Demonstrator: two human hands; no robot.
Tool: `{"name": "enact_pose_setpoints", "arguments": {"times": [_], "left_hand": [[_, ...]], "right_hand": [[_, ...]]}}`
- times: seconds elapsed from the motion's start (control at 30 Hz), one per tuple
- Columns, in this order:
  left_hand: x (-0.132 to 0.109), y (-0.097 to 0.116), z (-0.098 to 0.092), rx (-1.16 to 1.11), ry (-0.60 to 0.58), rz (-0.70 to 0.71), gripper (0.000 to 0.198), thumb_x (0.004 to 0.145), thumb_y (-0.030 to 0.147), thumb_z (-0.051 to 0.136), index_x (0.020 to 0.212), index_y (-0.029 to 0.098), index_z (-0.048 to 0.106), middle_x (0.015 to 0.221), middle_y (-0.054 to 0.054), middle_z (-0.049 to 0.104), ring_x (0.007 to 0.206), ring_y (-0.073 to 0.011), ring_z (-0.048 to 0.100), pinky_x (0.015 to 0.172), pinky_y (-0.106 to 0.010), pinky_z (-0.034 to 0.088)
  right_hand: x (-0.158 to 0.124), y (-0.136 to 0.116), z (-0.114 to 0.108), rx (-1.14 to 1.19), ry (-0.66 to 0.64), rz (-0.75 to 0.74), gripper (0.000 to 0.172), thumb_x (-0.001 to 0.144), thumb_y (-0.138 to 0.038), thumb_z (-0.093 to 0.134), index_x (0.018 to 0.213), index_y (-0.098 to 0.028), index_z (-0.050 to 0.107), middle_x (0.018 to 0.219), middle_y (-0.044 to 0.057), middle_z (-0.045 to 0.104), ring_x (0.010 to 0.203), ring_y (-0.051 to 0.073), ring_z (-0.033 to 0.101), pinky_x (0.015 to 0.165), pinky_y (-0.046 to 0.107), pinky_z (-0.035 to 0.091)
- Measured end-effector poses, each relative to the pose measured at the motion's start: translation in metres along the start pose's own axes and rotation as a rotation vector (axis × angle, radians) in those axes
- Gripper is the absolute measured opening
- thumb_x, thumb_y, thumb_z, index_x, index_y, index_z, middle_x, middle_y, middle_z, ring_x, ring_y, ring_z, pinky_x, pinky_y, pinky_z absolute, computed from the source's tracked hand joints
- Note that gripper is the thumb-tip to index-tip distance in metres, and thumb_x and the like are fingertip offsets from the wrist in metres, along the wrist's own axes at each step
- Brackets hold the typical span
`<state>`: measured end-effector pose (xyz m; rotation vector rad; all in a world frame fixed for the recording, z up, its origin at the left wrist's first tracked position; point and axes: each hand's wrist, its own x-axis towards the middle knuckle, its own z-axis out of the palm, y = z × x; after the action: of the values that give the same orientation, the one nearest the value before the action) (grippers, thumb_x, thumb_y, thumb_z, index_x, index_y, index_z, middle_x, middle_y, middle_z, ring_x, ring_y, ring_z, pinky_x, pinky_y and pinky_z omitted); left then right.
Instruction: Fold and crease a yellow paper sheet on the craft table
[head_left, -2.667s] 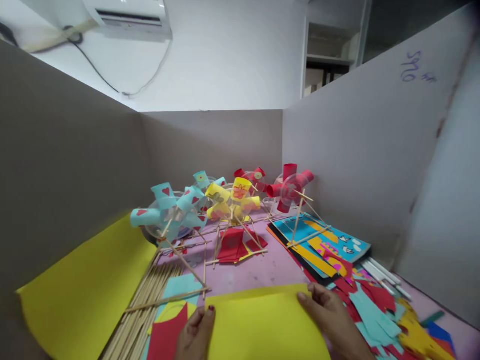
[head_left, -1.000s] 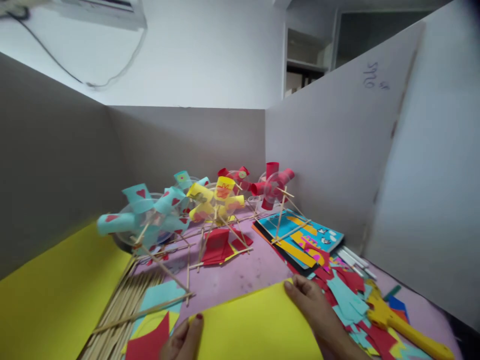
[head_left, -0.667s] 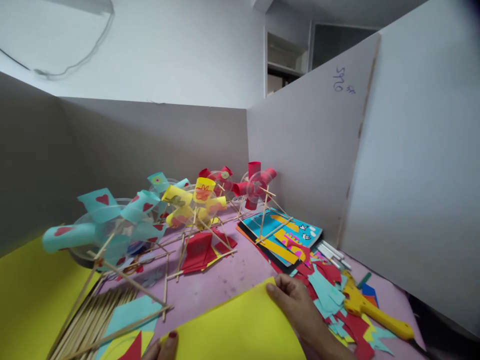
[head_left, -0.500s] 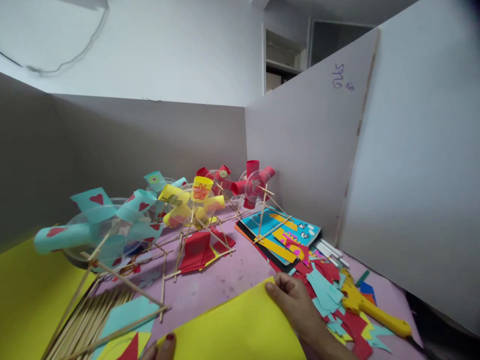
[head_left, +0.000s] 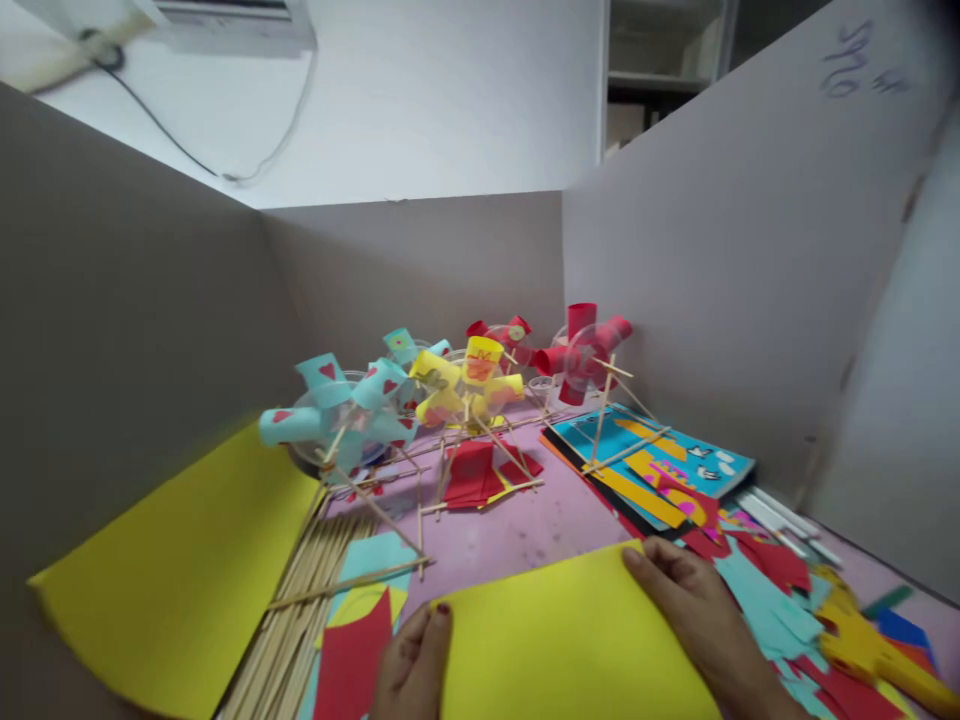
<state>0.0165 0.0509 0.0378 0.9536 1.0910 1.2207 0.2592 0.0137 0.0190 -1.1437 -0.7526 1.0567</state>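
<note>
A sheet of yellow paper (head_left: 570, 640) is stretched between my two hands at the near edge of the view. My left hand (head_left: 414, 660) pinches its left edge, thumb on top. At the upper right corner, my right hand (head_left: 694, 615) grips the sheet with thumb and curled fingers. The sheet's lower part runs out of view. Just left of my left hand lie a red paper piece (head_left: 349, 660) and a light blue sheet (head_left: 375, 555), on top of a bundle of thin wooden sticks (head_left: 281, 625).
Paper pinwheels on stick stands, light blue (head_left: 337, 410), yellow (head_left: 465, 385) and red (head_left: 581, 355), stand toward the back. A blue book (head_left: 705, 460), paper scraps (head_left: 772, 610) and a yellow glue gun (head_left: 862, 640) lie right. Another yellow sheet (head_left: 187, 570) leans left. Grey partitions (head_left: 420, 260) enclose the table.
The view has swung left, so the scene sits further right. More of my left hand and of the large yellow sheet at the left now shows. Both hands still hold the yellow paper.
</note>
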Motion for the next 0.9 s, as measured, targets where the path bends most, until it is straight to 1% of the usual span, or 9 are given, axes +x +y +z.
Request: {"name": "enact_pose_setpoints", "arguments": {"times": [0.07,0.13,0.23,0.3,0.43,0.57,0.73,0.8,0.9], "left_hand": [[-0.002,-0.002,0.001,-0.086,-0.008,-0.020,0.029,0.062,0.042,0.072,0.075,0.018,0.063,0.068,-0.003,0.071,0.069,-0.0225,0.065,0.061,-0.028,0.049],[-0.003,-0.004,0.002,-0.138,0.009,-0.050,0.032,0.061,0.043,0.074,0.079,0.019,0.063,0.072,-0.004,0.071,0.068,-0.0222,0.065,0.062,-0.030,0.049],[-0.006,-0.002,0.003,-0.141,0.030,-0.061,0.036,0.059,0.046,0.073,0.080,0.019,0.062,0.074,-0.004,0.071,0.069,-0.0221,0.065,0.061,-0.030,0.049],[-0.007,0.001,0.003,-0.133,0.034,-0.046,0.034,0.060,0.046,0.073,0.078,0.019,0.062,0.071,-0.003,0.070,0.069,-0.0216,0.065,0.061,-0.029,0.049],[-0.007,0.003,0.003,-0.160,0.012,-0.031,0.029,0.059,0.042,0.074,0.069,0.019,0.059,0.063,-0.001,0.067,0.066,-0.0214,0.064,0.060,-0.029,0.048],[-0.005,0.000,0.003,-0.188,-0.020,-0.025,0.027,0.062,0.040,0.073,0.062,0.019,0.056,0.059,-0.002,0.065,0.067,-0.0217,0.064,0.061,-0.029,0.048],[-0.005,0.001,0.003,-0.187,-0.014,-0.019,0.025,0.062,0.040,0.073,0.065,0.019,0.060,0.060,-0.001,0.067,0.066,-0.0206,0.064,0.061,-0.028,0.047],[-0.006,0.005,0.001,-0.132,0.027,-0.007,0.027,0.059,0.042,0.075,0.065,0.020,0.060,0.061,0.000,0.068,0.066,-0.0205,0.064,0.059,-0.026,0.048],[-0.002,0.008,-0.006,0.032,0.119,-0.019,0.035,0.050,0.049,0.077,0.067,0.022,0.062,0.062,0.001,0.069,0.069,-0.0224,0.064,0.057,-0.026,0.049]], "right_hand": [[0.000,0.001,-0.002,0.000,-0.004,0.032,0.036,0.066,-0.050,0.070,0.062,-0.018,0.056,0.052,-0.005,0.054,0.046,0.009,0.045,0.044,0.021,0.034],[0.000,0.004,-0.004,0.009,-0.011,0.074,0.036,0.064,-0.051,0.072,0.062,-0.018,0.058,0.053,-0.004,0.058,0.047,0.011,0.049,0.045,0.022,0.037],[0.002,0.008,-0.007,0.045,-0.030,0.136,0.035,0.063,-0.050,0.073,0.063,-0.018,0.060,0.055,-0.003,0.061,0.049,0.013,0.053,0.046,0.023,0.040],[0.002,0.011,-0.007,0.054,-0.045,0.155,0.034,0.065,-0.050,0.072,0.065,-0.018,0.060,0.056,-0.003,0.062,0.050,0.014,0.055,0.047,0.024,0.041],[0.000,0.012,-0.005,0.053,-0.020,0.138,0.033,0.066,-0.051,0.071,0.065,-0.019,0.059,0.054,-0.004,0.060,0.047,0.013,0.053,0.045,0.023,0.040],[-0.002,0.008,0.000,0.050,0.002,0.110,0.033,0.065,-0.049,0.072,0.063,-0.019,0.060,0.054,-0.004,0.060,0.047,0.013,0.053,0.045,0.023,0.039],[-0.003,0.005,0.002,0.063,0.009,0.103,0.034,0.062,-0.050,0.074,0.066,-0.019,0.060,0.055,-0.004,0.060,0.050,0.013,0.054,0.047,0.023,0.041],[-0.002,0.005,0.001,0.040,0.010,0.063,0.034,0.065,-0.049,0.072,0.063,-0.019,0.056,0.053,-0.005,0.057,0.047,0.011,0.050,0.045,0.021,0.038],[-0.001,0.005,0.001,-0.013,0.003,-0.027,0.036,0.069,-0.049,0.069,0.061,-0.018,0.052,0.052,-0.006,0.052,0.045,0.009,0.044,0.044,0.021,0.033]]}}
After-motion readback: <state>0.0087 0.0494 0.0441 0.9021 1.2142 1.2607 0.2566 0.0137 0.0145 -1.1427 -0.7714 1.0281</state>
